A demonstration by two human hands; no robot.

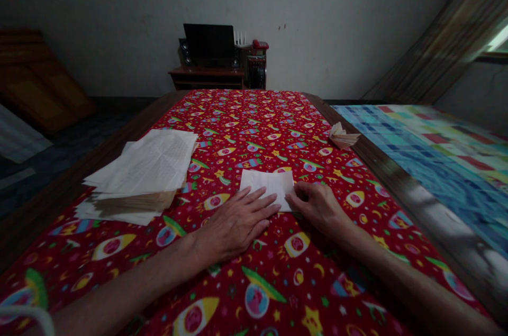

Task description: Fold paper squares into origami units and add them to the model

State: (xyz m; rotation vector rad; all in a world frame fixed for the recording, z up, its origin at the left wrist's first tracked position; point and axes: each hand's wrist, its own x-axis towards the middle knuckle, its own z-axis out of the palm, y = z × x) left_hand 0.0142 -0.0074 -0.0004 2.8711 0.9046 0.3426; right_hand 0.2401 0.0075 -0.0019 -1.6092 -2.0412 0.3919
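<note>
A small folded white paper [268, 183] lies on the red patterned tablecloth [254, 124] in front of me. My left hand [234, 224] rests flat with fingers spread, its fingertips on the paper's near left edge. My right hand [315, 203] is curled at the paper's near right corner, fingertips pressing or pinching the edge. To the left sits a stack of white and yellowed paper sheets [141, 172]. A finished folded paper piece [342, 136] lies near the table's right edge.
The wooden table rim [381, 161] runs along the right, beside a blue and multicoloured checked mat [428, 145]. Against the far wall stands a low wooden stand with a dark screen [209, 45] and a red object [259, 46]. A curtain [448, 39] hangs at right.
</note>
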